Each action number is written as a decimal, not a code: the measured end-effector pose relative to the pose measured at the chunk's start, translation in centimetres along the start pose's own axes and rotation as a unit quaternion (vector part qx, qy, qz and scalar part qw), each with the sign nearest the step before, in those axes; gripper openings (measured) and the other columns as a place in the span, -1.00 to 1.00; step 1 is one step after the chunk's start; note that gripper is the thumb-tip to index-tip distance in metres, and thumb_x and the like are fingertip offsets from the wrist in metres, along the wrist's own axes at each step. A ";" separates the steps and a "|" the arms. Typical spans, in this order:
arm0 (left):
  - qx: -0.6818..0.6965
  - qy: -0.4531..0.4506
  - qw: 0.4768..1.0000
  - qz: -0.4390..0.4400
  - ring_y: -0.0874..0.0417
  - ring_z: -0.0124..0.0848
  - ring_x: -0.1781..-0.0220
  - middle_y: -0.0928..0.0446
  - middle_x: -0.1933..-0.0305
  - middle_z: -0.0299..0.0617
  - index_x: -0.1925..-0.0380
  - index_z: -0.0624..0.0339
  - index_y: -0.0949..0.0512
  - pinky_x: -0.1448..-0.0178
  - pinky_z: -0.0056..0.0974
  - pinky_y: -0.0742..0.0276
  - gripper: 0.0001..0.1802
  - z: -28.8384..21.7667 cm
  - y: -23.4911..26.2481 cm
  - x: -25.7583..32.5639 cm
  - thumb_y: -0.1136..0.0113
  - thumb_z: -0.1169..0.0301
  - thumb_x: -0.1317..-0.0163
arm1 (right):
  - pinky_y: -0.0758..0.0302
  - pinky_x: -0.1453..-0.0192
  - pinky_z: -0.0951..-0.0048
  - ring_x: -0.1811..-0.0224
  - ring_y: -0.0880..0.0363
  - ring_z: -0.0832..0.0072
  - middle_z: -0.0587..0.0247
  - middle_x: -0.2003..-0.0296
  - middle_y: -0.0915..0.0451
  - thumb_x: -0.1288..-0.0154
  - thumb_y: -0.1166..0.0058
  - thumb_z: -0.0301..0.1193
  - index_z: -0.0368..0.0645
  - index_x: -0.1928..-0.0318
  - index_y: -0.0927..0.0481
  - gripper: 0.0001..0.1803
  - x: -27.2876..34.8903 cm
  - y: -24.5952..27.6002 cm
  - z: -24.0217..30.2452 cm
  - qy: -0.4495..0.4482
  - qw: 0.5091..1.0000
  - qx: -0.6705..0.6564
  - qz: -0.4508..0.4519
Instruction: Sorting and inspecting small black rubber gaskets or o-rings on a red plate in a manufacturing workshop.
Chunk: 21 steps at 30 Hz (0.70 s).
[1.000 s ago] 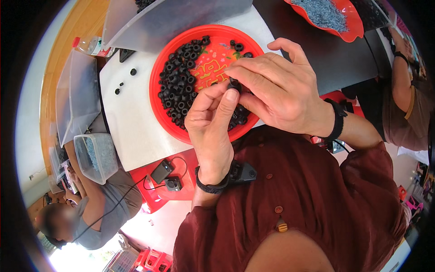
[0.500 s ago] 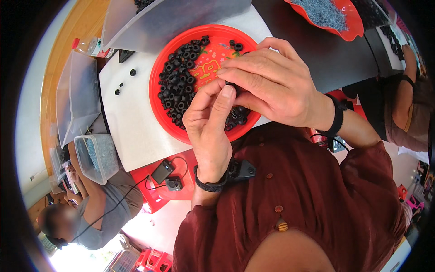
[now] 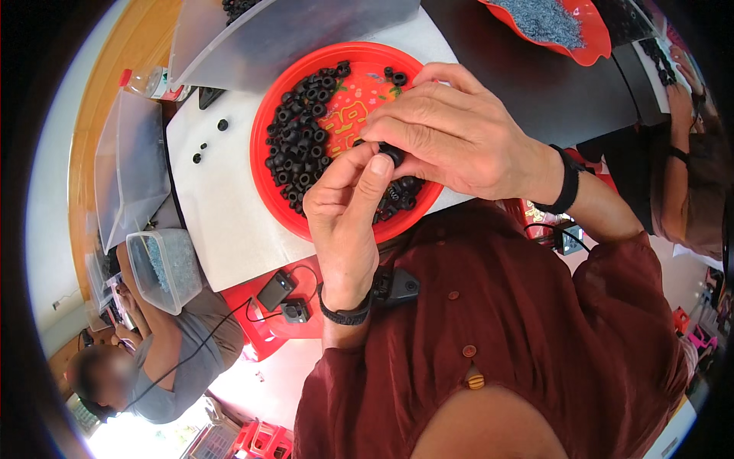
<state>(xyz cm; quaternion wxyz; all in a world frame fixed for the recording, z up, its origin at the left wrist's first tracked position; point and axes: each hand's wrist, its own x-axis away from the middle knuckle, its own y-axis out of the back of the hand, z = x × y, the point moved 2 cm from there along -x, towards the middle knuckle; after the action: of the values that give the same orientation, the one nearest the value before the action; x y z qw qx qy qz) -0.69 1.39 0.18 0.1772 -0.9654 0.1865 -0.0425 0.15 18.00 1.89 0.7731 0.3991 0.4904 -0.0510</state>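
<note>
Above the right part of a round red tray (image 3: 264,183), my two hands meet. A small black ring-shaped part (image 3: 392,153) is pinched between the thumb and fingers of my left hand (image 3: 350,203). My right hand (image 3: 459,141) curls over the same part from the other side, its fingertips closed on it. Many similar hollow black parts (image 3: 298,138) are heaped along the tray's left side. More black pieces (image 3: 397,197) lie beneath my hands, partly hidden. Two loose ones (image 3: 395,77) sit near the tray's far rim.
A few tiny black pieces (image 3: 197,158) lie on the white board (image 3: 206,206) left of the tray. Clear plastic bins (image 3: 134,168) stand at far left, beside a bottle (image 3: 157,81). A red dish (image 3: 547,27) holds grey-blue bits. Other people sit at left (image 3: 176,344) and far right.
My hands have turned slightly, so more of the black part shows between my fingers. Both shifted a little left. The far-right person's hands have moved onto the black pieces there.
</note>
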 end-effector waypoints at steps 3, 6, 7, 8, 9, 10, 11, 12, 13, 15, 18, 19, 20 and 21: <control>-0.033 0.000 0.999 0.011 -0.55 -0.51 0.11 -0.59 0.16 -0.18 0.08 0.42 -0.54 -0.07 -0.41 -0.42 -0.75 -0.2 0.1 0.0 -0.09 0.47 -0.33 | -0.40 0.03 0.31 0.22 -0.54 0.32 0.26 0.24 -0.58 0.06 -0.30 -0.33 -0.21 0.11 -0.54 -0.55 0.0 -0.2 -0.4 0.009 0.999 -0.040 0.014; -0.078 -0.011 0.997 0.009 -0.54 -0.52 0.12 -0.59 0.17 -0.18 0.09 0.43 -0.54 -0.07 -0.42 -0.41 -0.75 -0.5 0.1 0.1 -0.09 0.47 -0.33 | -0.41 0.05 0.29 0.24 -0.53 0.30 0.24 0.26 -0.57 0.08 -0.31 -0.35 -0.23 0.09 -0.53 -0.52 -0.2 -0.3 -0.5 0.023 0.997 -0.076 0.019; -0.062 -0.015 0.998 0.001 -0.54 -0.52 0.12 -0.59 0.17 -0.18 0.09 0.43 -0.54 -0.06 -0.42 -0.42 -0.76 -0.6 -0.1 0.1 -0.09 0.47 -0.33 | -0.42 0.05 0.29 0.26 -0.53 0.30 0.24 0.28 -0.56 0.08 -0.31 -0.35 -0.24 0.08 -0.53 -0.51 -0.2 -0.4 -0.4 0.022 0.996 -0.086 0.012; -0.047 -0.018 0.999 -0.006 -0.54 -0.52 0.12 -0.59 0.16 -0.18 0.09 0.43 -0.54 -0.06 -0.41 -0.43 -0.76 -0.7 -0.2 0.2 -0.09 0.47 -0.33 | -0.42 0.06 0.29 0.27 -0.53 0.30 0.23 0.29 -0.55 0.09 -0.32 -0.36 -0.25 0.07 -0.53 -0.49 -0.2 -0.4 -0.3 0.022 0.995 -0.095 0.005; -0.047 -0.020 0.999 -0.004 -0.54 -0.52 0.12 -0.59 0.16 -0.18 0.09 0.43 -0.54 -0.06 -0.41 -0.43 -0.76 -0.7 -0.3 0.2 -0.09 0.47 -0.33 | -0.42 0.06 0.29 0.27 -0.53 0.30 0.23 0.29 -0.55 0.09 -0.32 -0.36 -0.25 0.07 -0.53 -0.49 -0.1 -0.5 -0.2 0.023 0.995 -0.093 0.004; -0.029 -0.016 0.999 -0.016 -0.54 -0.52 0.12 -0.59 0.16 -0.18 0.09 0.43 -0.54 -0.05 -0.41 -0.43 -0.76 -0.6 -0.3 0.2 -0.08 0.47 -0.33 | -0.42 0.06 0.29 0.29 -0.53 0.31 0.24 0.30 -0.55 0.09 -0.32 -0.36 -0.25 0.07 -0.53 -0.49 0.0 -0.6 -0.2 0.018 0.996 -0.088 -0.007; -0.012 -0.012 0.999 -0.027 -0.55 -0.52 0.12 -0.58 0.15 -0.17 0.08 0.42 -0.54 -0.05 -0.40 -0.44 -0.76 -0.5 -0.4 0.1 -0.07 0.47 -0.34 | -0.42 0.07 0.29 0.31 -0.53 0.32 0.24 0.31 -0.55 0.09 -0.32 -0.36 -0.25 0.07 -0.53 -0.49 0.1 -0.6 -0.1 0.013 0.996 -0.082 -0.017; -0.012 -0.013 1.000 -0.026 -0.55 -0.52 0.12 -0.58 0.15 -0.17 0.08 0.42 -0.54 -0.05 -0.40 -0.44 -0.76 -0.4 -0.3 0.2 -0.07 0.47 -0.34 | -0.42 0.07 0.29 0.31 -0.53 0.32 0.24 0.31 -0.55 0.09 -0.32 -0.36 -0.25 0.07 -0.53 -0.49 0.0 -0.5 0.1 0.014 0.996 -0.081 -0.018; -0.009 -0.019 0.999 -0.028 -0.55 -0.51 0.12 -0.58 0.14 -0.17 0.08 0.42 -0.54 -0.04 -0.39 -0.45 -0.75 -0.3 -0.3 0.2 -0.07 0.46 -0.34 | -0.44 0.06 0.27 0.31 -0.55 0.33 0.23 0.30 -0.58 0.09 -0.32 -0.37 -0.26 0.08 -0.56 -0.51 0.0 -0.3 0.2 0.000 0.997 -0.072 -0.012; -0.007 -0.026 0.999 -0.027 -0.56 -0.50 0.12 -0.58 0.14 -0.17 0.08 0.42 -0.53 -0.04 -0.38 -0.46 -0.75 -0.3 -0.3 0.1 -0.06 0.45 -0.35 | -0.46 0.05 0.25 0.31 -0.58 0.33 0.22 0.29 -0.61 0.09 -0.32 -0.38 -0.27 0.09 -0.59 -0.52 -0.3 0.0 0.5 -0.013 0.998 -0.061 -0.006; 0.002 -0.027 0.999 -0.017 -0.57 -0.47 0.12 -0.58 0.14 -0.15 0.09 0.41 -0.53 -0.03 -0.37 -0.47 -0.75 -0.5 -0.5 0.0 -0.05 0.44 -0.35 | -0.43 0.04 0.30 0.32 -0.58 0.41 0.29 0.31 -0.62 0.10 -0.33 -0.34 -0.23 0.10 -0.60 -0.53 -0.7 0.2 0.9 -0.007 1.000 -0.016 -0.017; 0.015 -0.031 0.999 -0.022 -0.57 -0.46 0.13 -0.57 0.14 -0.16 0.10 0.40 -0.53 -0.03 -0.36 -0.47 -0.76 -0.2 -0.4 0.0 -0.03 0.45 -0.36 | -0.42 0.04 0.31 0.32 -0.59 0.44 0.31 0.31 -0.62 0.11 -0.33 -0.33 -0.21 0.10 -0.60 -0.52 -0.8 0.2 1.0 -0.002 1.000 0.001 -0.019; 0.027 -0.036 0.999 -0.027 -0.57 -0.46 0.13 -0.57 0.14 -0.16 0.11 0.39 -0.53 -0.03 -0.35 -0.48 -0.77 -0.1 -0.2 0.0 -0.02 0.46 -0.36 | -0.41 0.04 0.32 0.33 -0.59 0.46 0.32 0.31 -0.63 0.11 -0.34 -0.31 -0.20 0.10 -0.61 -0.52 -0.9 0.1 1.1 0.002 1.000 0.018 -0.022; 0.027 -0.036 0.999 -0.025 -0.57 -0.46 0.13 -0.57 0.14 -0.16 0.11 0.39 -0.53 -0.03 -0.35 -0.48 -0.77 0.0 -0.1 -0.1 -0.02 0.46 -0.36 | -0.41 0.04 0.32 0.33 -0.59 0.46 0.32 0.31 -0.63 0.11 -0.34 -0.31 -0.20 0.10 -0.61 -0.52 -0.9 0.1 1.2 0.002 1.000 0.019 -0.023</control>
<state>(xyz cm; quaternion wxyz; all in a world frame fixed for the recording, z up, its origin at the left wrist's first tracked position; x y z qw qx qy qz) -0.75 1.56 0.18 0.2091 -0.9655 0.1541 -0.0170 0.61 16.99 2.92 0.7626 0.4030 0.5001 -0.0769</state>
